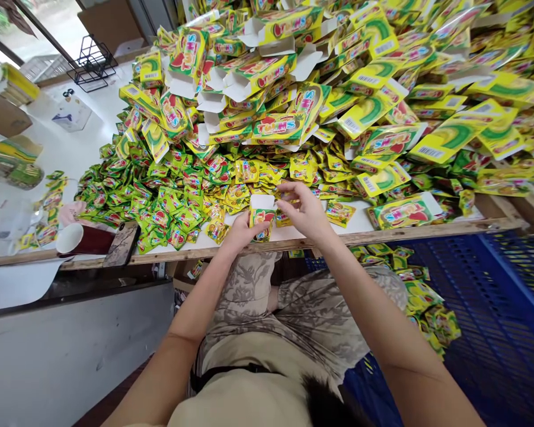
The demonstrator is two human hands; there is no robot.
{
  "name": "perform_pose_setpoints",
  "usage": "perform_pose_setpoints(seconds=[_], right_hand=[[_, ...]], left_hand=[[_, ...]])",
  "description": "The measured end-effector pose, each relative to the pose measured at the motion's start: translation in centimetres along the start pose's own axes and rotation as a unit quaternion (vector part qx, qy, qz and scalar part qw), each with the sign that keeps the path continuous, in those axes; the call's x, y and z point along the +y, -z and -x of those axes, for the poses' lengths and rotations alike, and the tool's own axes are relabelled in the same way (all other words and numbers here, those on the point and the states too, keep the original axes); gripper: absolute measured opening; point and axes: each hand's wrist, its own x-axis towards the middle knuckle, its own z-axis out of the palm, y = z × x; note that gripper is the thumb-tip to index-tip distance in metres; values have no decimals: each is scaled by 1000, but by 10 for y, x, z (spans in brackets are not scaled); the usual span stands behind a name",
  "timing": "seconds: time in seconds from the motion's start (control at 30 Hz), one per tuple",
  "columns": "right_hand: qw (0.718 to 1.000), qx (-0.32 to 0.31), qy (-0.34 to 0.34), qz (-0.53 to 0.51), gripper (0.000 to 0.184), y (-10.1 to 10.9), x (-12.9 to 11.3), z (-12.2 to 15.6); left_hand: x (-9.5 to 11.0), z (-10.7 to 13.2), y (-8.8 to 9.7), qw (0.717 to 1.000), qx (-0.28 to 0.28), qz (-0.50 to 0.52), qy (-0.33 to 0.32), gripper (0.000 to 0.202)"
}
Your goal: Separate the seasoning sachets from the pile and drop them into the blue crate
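Seemingly mid-filling, my left fingers (259, 228) hold an open fruit-print carton (263, 217); my right fingers (288, 210), parted, probably need a sachet (340, 213)

Left hand (241, 233): bare
Right hand (306, 212): bare
Top: plain beige cloth top (240, 406)
Trousers: loose beige cloth trousers (320, 311), printed with grey-brown leafy blotches
Waist: narrow black band (253, 368)
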Motion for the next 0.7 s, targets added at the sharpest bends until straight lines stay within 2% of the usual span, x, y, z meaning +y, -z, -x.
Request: perform_pose_setpoints(seconds=[0.13, 0.23, 0.37, 0.5, 0.6, 0.7], right_hand=[[975, -72, -104, -181, 36, -8, 14, 3], [947, -67, -157, -272, 43, -13, 15, 3], [910, -91, -215, -343, 47, -16, 12, -1], [879, -165, -256, -368, 47, -13, 12, -10], [851, -214, -288, -383, 48, -8, 16, -16], [835, -216, -303, -405, 47, -4, 20, -17]], left_hand=[[-2, -2, 3, 1000, -12, -25, 0, 54], [-4, -3, 5, 999, -14, -40, -10, 54], [-5, -4, 6, 998, -12, -55, 0, 59], [-3, -3, 5, 999, -17, -32, 17, 61], [3, -1, 2, 999, -25, 18, 13, 59], [11, -1, -2, 986, -51, 148, 54, 55]])
